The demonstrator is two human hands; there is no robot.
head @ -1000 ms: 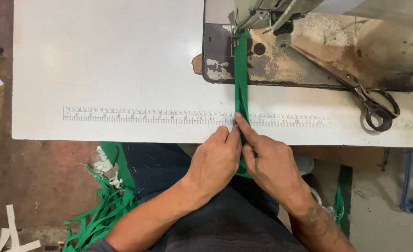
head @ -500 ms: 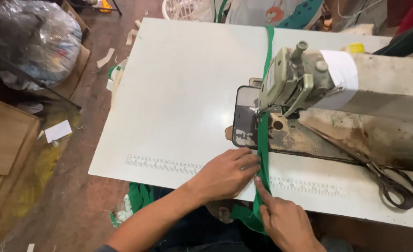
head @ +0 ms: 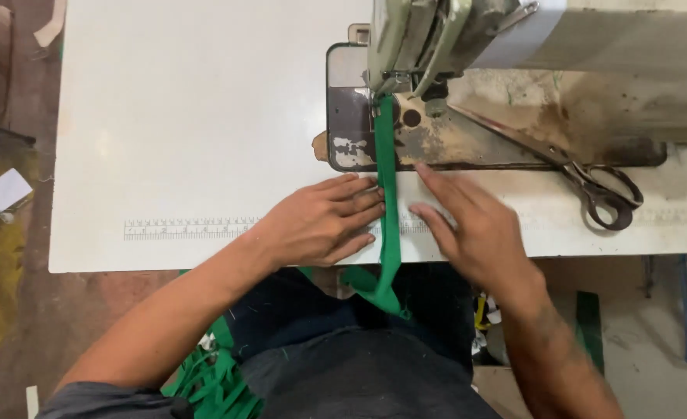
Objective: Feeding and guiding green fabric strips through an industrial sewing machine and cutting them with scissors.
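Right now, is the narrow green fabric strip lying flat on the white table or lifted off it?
Flat. The narrow green fabric strip lies straight from the sewing machine, between the left hand and right hand, then hangs over the edge.

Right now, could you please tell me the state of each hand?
Left hand: open, flat on the white table, fingertips against the narrow green fabric strip.
Right hand: open, flat beside it, holding nothing.

Both hands [head: 324, 221] [head: 475, 229] flat beside green strip [head: 388, 202] at machine [head: 436, 39].

Plain green strip [head: 387, 203], white table [head: 204, 116], seemingly grey-green sewing machine [head: 436, 39].
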